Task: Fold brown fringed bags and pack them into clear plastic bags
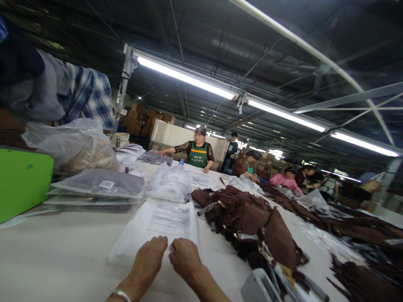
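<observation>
A flat, translucent white plastic bag (170,220) with printed lines of text lies on the table in front of me. My left hand (149,258) and my right hand (185,258) are close together over its near part. Both have curled fingers that appear to pinch the bag's film; the fingertips are mostly hidden. Just beyond lies a crumpled heap of similar printed bags (170,182). To the right of my hands is a pile of brown fringed bags (248,214) with metal clasps. A bracelet shows on my left wrist.
Packed grey items with a barcode label (102,184) are stacked at left, beside a green panel (23,182) and a stuffed clear bag (74,147). A grey plastic object (261,285) stands near right. A co-worker in a green apron (197,156) stands across the table (75,239).
</observation>
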Action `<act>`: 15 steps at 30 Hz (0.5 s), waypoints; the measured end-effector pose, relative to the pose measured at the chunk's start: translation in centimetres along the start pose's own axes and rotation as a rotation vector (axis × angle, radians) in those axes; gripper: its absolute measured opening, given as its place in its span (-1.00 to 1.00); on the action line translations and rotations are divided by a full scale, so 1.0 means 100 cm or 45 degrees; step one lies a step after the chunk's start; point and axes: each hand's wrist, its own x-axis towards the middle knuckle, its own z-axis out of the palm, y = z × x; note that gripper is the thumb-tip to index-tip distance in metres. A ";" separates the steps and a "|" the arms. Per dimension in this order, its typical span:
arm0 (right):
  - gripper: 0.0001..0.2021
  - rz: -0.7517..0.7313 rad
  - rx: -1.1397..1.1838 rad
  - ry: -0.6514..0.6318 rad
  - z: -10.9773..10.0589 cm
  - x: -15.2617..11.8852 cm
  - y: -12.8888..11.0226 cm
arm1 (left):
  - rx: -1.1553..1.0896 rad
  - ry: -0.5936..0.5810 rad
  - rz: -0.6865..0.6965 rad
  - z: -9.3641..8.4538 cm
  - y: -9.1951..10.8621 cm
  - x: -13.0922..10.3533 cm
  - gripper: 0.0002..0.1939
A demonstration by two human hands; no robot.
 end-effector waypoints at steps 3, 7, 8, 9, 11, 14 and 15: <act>-0.88 -0.014 -0.092 0.029 0.007 0.000 -0.005 | 0.074 0.034 0.072 0.005 0.001 0.001 -0.58; -0.80 -0.053 -0.200 0.073 0.017 -0.006 -0.006 | 0.134 -0.093 0.141 0.004 -0.003 -0.003 -0.59; -0.77 -0.065 -0.220 0.081 0.019 -0.008 -0.005 | 0.156 -0.134 0.151 0.002 -0.005 -0.004 -0.53; -0.75 -0.078 -0.238 0.089 0.021 -0.011 -0.004 | 0.179 -0.171 0.158 -0.001 -0.007 -0.007 -0.49; -0.74 -0.096 -0.265 0.110 0.023 -0.016 0.000 | 0.207 -0.197 0.173 -0.009 -0.011 -0.011 -0.48; -0.75 -0.069 -0.287 0.144 0.022 -0.023 0.010 | 0.229 -0.148 0.153 -0.019 -0.022 -0.019 -0.47; -0.74 -0.041 -0.289 0.150 0.021 -0.025 0.015 | 0.242 -0.126 0.133 -0.022 -0.027 -0.023 -0.47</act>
